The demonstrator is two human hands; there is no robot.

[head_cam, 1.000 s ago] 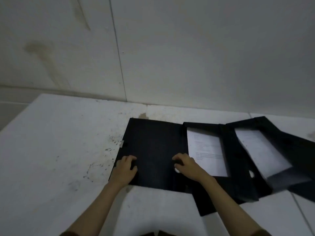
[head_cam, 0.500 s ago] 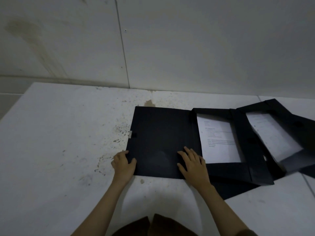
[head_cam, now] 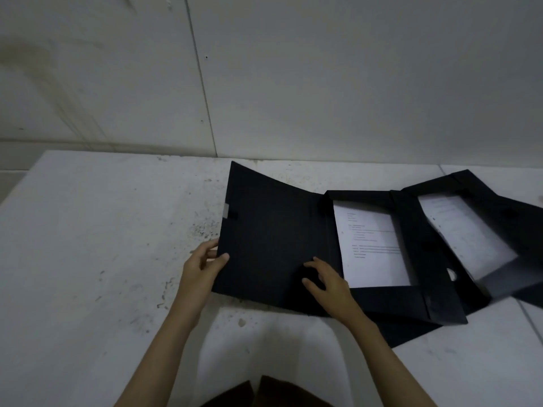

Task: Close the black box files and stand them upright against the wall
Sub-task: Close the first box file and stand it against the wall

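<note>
Nothing is yet being stood against the wall (head_cam: 323, 83); on the white table (head_cam: 88, 259) both black box files are lying open, the second file (head_cam: 484, 230) untouched at right. The near file's cover (head_cam: 273, 239) is being lifted, its left edge being pinched by the left hand (head_cam: 202, 265), while the right hand (head_cam: 326, 280) is being rested on it, fingers loose.

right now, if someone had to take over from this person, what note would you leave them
Left hand: gripping the left edge of the front box file's cover, which is lifted off the table.
Right hand: fingertips resting on the cover near its hinge, not gripping.
Front box file: open, paper showing in its tray.
Second box file: to the right, open, tilted, paper inside, overlapping the first.
Done: nothing closed, nothing standing at the wall.
Left: swing the cover over and fasten it, close the second file, stand both upright against the wall.
</note>
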